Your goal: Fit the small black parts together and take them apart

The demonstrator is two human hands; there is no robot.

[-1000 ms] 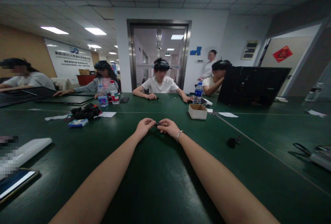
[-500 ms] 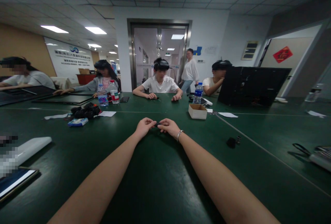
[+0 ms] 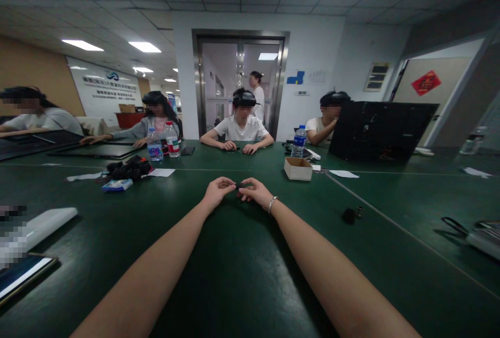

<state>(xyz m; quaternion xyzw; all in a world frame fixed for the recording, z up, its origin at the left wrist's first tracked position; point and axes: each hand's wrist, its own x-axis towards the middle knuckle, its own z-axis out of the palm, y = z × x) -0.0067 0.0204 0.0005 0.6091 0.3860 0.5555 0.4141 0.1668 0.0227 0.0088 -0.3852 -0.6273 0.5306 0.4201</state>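
Observation:
Both my arms stretch forward over the dark green table. A small dark piece sits between my fingertips, too small and shaded to name its kind. My left hand pinches its left end between thumb and fingers. From the other side, my right hand grips the right end, with a silver bracelet at the wrist. Much of the piece is hidden by the fingers.
An open cardboard box stands ahead to the right, near a water bottle. Small black items lie farther right. A black tangled bundle is at the left, before two bottles. Across the table sits a person.
My hands stay in nearly the same place, with the right fingers slightly shifted. The person across has brought their hand inward. A walking person behind has moved left.

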